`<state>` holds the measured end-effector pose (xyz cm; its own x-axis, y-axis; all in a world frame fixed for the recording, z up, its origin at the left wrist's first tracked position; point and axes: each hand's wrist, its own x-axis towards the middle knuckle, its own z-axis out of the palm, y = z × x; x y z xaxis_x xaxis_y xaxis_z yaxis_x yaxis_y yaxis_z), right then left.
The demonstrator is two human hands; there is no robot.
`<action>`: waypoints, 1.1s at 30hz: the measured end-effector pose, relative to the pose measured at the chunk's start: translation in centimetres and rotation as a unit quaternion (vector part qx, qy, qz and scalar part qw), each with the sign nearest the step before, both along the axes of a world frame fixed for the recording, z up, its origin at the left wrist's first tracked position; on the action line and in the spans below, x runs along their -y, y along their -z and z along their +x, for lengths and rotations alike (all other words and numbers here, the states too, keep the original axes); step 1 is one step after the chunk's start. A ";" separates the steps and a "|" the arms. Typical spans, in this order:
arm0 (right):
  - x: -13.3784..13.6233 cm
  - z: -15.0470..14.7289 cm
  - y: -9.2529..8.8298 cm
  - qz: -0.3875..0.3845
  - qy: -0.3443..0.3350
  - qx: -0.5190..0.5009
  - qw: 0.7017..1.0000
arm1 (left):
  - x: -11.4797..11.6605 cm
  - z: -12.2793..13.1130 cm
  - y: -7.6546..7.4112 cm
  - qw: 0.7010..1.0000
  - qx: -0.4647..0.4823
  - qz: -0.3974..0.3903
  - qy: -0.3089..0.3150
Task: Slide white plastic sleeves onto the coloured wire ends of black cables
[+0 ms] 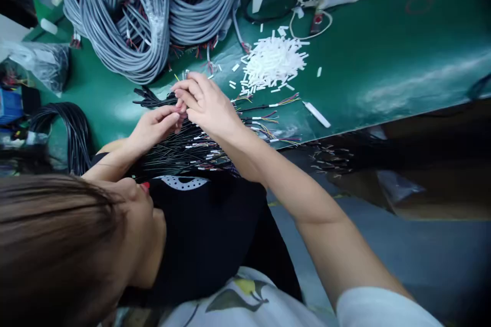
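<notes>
My left hand point(156, 125) and my right hand point(207, 103) meet above the green table, fingertips close together. Both are closed in a pinch; what lies between the fingers is too small to make out. Coloured wire ends point(177, 77) and small white bits show just beyond my right fingertips. Under and beside the hands lies a bundle of thin black cables point(172, 156), many with white sleeves and bared coloured wires at their right ends. A loose pile of short white tubes point(273, 61) is to the right, beyond my right hand.
Large coils of grey cable point(153, 36) lie at the back left. A black cable coil point(71, 130) and a plastic bag point(42, 64) sit further left. A white pen-like tube point(316, 114) rests near the table edge. A person's head point(57, 245) fills the lower left.
</notes>
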<state>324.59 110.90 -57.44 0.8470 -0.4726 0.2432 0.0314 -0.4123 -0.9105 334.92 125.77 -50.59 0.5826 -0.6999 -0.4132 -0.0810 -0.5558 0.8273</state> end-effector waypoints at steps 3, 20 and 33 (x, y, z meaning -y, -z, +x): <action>-0.3 -0.1 0.6 -0.006 -0.004 0.001 1.000 | -0.1 -0.2 -0.2 0.997 -0.077 -0.026 -0.020; -1.6 -0.9 3.2 -0.041 0.075 0.047 0.995 | -0.3 0.9 1.5 0.971 -0.192 -0.026 -0.141; -1.7 -0.9 3.1 -0.011 0.077 0.035 0.996 | 0.2 -0.1 -0.4 0.974 -0.164 -0.047 -0.152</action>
<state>323.64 112.58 -60.50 0.7455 -0.5890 0.3118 0.0299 -0.4378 -0.8986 334.83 125.56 -50.19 0.6158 -0.5601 -0.5541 0.3521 -0.4334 0.8296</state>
